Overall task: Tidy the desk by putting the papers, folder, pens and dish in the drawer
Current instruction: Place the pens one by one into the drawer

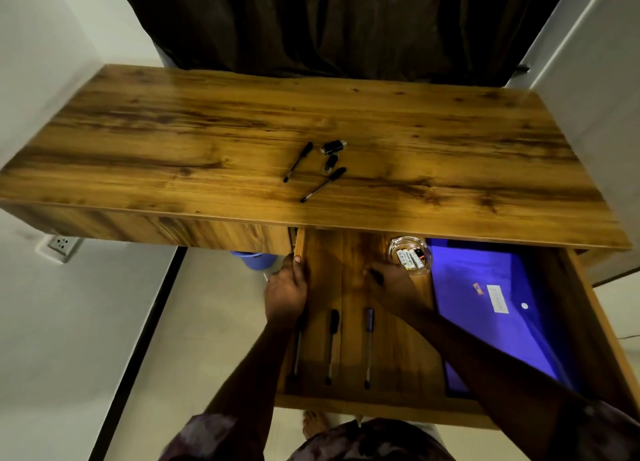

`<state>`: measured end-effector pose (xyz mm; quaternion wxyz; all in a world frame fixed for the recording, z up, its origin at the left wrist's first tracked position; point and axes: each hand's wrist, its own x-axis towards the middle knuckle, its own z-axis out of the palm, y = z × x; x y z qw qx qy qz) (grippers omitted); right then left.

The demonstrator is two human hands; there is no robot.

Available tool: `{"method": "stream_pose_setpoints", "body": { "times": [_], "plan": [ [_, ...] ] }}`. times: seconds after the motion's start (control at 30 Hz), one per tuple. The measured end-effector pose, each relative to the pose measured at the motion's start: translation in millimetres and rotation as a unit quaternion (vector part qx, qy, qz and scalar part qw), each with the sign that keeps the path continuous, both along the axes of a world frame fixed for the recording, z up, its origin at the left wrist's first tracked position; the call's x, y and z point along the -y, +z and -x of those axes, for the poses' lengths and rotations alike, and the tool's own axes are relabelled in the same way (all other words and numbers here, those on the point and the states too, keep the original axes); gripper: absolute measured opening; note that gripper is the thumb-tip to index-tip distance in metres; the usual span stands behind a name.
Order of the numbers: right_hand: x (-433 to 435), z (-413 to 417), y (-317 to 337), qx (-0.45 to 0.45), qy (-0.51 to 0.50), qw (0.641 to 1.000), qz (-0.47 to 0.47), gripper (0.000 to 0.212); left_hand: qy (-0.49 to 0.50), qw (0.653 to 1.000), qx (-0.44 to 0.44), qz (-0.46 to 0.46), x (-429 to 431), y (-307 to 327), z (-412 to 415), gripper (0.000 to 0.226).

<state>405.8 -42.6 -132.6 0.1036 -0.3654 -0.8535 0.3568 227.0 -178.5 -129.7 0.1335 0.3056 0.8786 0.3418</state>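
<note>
The wooden drawer (388,400) is pulled out under the desk. A blue folder (491,308) lies flat in its right half. A glass dish (410,256) with small batteries sits at the drawer's back, beside the folder. Three pens lie side by side in the left half: one (297,349) at the left wall, one (331,346) in the middle, one (369,348) on the right. My left hand (285,289) grips the drawer's left wall. My right hand (389,280) rests in the drawer just in front of the dish, holding a dark pen (375,275). Two more pens (298,161) (322,184) lie on the desktop.
Two small dark objects (333,147) (330,163) lie on the desktop (173,141) beside the pens. A dark curtain hangs behind the desk. A blue bucket (254,258) stands on the floor under the desk, and a wall socket (62,244) is low on the left.
</note>
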Motion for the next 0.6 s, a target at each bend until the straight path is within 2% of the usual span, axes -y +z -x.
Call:
{"method": "stream_pose_setpoints", "body": {
  "times": [0.23,0.4,0.53,0.6],
  "plan": [
    [-35,74,67,-0.066,0.037,0.985,-0.157,0.016,-0.008,1.0,0.01,-0.01,1,5,-1,0.041],
    [-94,117,77,0.029,0.039,0.976,-0.212,0.029,-0.001,1.0,0.019,-0.015,0,2,0,0.043],
    [-126,140,70,0.148,0.076,0.957,-0.236,0.054,0.01,1.0,0.007,-0.01,-1,-2,0,0.047],
    [-133,142,69,0.177,0.08,0.948,-0.253,0.05,0.004,1.0,0.008,-0.002,-1,-4,0,0.05]
  ]
}}
